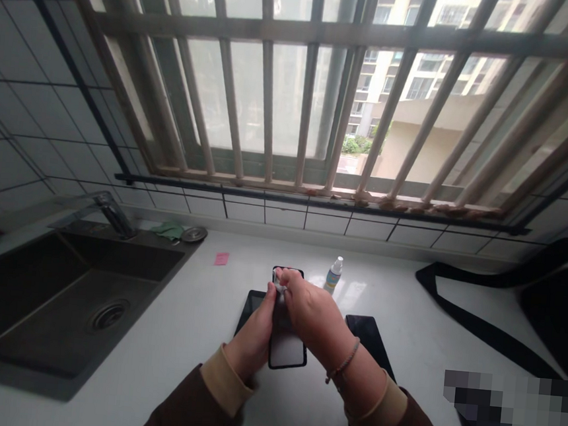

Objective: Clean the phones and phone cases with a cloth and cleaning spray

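Gripping the phone [286,346], both hands' fingers [277,289] pinch probably a tab.

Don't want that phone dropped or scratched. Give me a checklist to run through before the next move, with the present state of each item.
1. Phone supported: ok, the left hand holds it from the side, above the counter.
2. Right hand on the phone's top end: ok, fingers pinch something small and pale there; what it is, cannot tell.
3. Firmness of the left hand's grip: cannot tell, fingers partly hidden.
4. Other dark flat pieces out of the way: not ok, one lies directly under the hands, another beside the right wrist.
5. Spray bottle upright, apart from hands: ok.
6. Distance from the sink: ok, off to the left.
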{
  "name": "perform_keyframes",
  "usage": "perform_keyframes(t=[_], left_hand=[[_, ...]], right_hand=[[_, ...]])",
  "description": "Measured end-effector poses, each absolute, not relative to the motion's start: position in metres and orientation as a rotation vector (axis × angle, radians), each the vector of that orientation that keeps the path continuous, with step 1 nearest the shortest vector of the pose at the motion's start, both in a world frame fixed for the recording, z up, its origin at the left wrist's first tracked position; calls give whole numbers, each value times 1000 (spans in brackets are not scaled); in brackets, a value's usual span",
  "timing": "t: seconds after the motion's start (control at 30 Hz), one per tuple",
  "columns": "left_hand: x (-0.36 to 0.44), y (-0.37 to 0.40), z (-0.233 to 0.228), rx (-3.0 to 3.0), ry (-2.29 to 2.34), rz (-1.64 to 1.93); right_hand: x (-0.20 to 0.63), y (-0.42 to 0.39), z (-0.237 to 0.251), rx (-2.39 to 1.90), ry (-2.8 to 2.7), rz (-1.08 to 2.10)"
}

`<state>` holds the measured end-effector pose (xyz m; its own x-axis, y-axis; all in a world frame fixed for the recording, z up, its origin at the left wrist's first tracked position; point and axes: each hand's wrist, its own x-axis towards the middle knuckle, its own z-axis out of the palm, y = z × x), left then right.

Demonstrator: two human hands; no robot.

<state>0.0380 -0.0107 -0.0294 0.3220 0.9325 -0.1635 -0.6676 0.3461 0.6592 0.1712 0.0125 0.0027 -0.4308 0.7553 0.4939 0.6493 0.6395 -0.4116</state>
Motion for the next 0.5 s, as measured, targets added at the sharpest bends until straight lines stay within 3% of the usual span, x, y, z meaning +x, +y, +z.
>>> perform_keyframes(t=[0.5], left_hand=[[25, -7, -12, 425, 635, 1124]], right_hand=[[165, -6, 21, -964, -2541, 99]])
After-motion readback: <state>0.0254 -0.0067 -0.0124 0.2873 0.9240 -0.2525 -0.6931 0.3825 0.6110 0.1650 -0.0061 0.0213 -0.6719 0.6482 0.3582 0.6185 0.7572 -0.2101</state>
